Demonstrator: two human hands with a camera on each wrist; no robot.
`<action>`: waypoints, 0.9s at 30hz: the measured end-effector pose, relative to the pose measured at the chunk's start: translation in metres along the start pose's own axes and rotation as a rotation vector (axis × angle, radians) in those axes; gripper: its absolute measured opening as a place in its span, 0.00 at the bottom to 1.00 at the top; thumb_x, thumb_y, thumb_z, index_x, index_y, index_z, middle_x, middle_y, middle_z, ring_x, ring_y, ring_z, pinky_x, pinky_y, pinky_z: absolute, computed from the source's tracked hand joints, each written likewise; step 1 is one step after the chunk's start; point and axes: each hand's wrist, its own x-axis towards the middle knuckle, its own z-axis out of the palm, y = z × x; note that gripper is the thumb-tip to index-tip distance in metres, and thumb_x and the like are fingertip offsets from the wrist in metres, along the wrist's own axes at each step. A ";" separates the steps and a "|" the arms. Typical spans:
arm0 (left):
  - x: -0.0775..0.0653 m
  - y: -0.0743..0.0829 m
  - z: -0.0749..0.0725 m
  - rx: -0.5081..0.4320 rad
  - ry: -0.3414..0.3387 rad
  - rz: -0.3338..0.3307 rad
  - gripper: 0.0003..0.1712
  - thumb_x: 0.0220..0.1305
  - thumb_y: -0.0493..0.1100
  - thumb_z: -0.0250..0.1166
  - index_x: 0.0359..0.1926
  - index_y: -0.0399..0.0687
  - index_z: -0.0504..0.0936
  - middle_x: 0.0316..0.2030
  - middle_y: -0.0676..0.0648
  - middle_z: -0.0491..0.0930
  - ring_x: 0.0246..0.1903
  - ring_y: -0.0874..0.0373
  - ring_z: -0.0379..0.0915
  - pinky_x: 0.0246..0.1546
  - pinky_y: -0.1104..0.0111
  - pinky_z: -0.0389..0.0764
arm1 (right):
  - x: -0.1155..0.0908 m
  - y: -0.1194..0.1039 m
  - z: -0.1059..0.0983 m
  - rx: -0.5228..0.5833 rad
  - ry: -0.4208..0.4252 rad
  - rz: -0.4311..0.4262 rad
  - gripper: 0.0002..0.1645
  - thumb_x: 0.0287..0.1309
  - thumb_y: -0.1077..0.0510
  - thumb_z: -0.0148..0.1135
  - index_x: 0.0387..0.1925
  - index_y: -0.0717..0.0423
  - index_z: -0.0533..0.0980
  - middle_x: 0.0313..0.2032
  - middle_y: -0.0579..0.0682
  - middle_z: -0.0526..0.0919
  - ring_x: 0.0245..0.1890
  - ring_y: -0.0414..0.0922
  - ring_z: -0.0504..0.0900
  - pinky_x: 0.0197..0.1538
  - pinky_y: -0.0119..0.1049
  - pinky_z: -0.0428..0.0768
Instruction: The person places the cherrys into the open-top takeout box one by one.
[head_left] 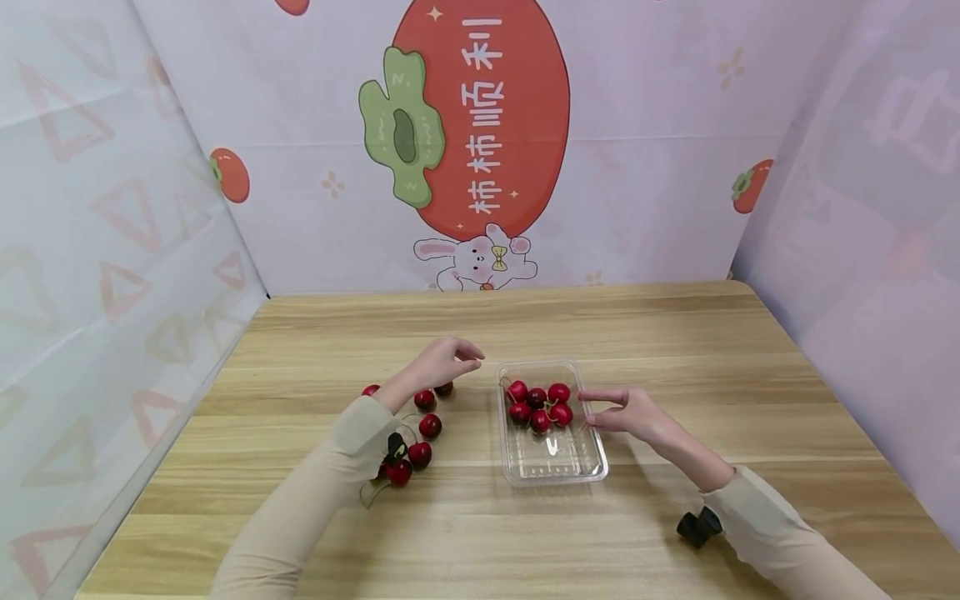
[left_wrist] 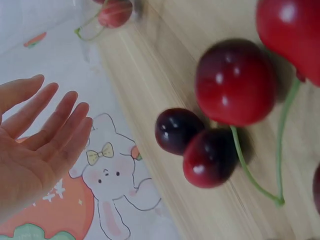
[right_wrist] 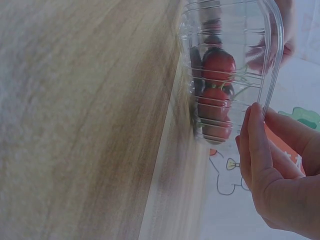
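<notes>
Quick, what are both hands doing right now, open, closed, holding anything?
Left hand: open, holding nothing.
Right hand: open, at the rim of the clear box.

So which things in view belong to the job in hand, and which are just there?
Likely part of the job:
clear plastic tray
cherries in the tray
loose cherries, on the table to the tray's left in the head view

Just there:
wooden table, as work surface
printed backdrop
black device by the right sleeve

Head view forward-down, wrist views close, cherries (head_left: 536, 397) shared
</notes>
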 end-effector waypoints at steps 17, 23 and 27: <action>-0.004 -0.037 -0.011 0.007 0.010 -0.098 0.13 0.57 0.36 0.58 0.42 0.32 0.78 0.35 0.42 0.79 0.36 0.52 0.74 0.38 0.64 0.75 | 0.000 0.000 0.000 -0.009 -0.004 -0.008 0.28 0.52 0.64 0.59 0.55 0.72 0.65 0.53 0.69 0.67 0.40 0.56 0.78 0.42 0.38 0.78; -0.006 -0.050 -0.015 0.017 0.012 -0.106 0.13 0.56 0.34 0.58 0.41 0.29 0.77 0.35 0.39 0.79 0.36 0.50 0.74 0.37 0.64 0.76 | 0.001 0.001 0.000 -0.004 -0.004 -0.004 0.28 0.52 0.65 0.59 0.55 0.71 0.65 0.54 0.69 0.66 0.41 0.55 0.79 0.42 0.37 0.77; -0.006 -0.056 -0.016 0.026 0.006 -0.137 0.13 0.57 0.34 0.58 0.41 0.29 0.77 0.34 0.39 0.78 0.36 0.49 0.74 0.37 0.63 0.76 | 0.000 0.001 -0.001 -0.003 -0.004 -0.001 0.28 0.51 0.64 0.59 0.54 0.71 0.65 0.54 0.69 0.66 0.40 0.54 0.79 0.42 0.37 0.78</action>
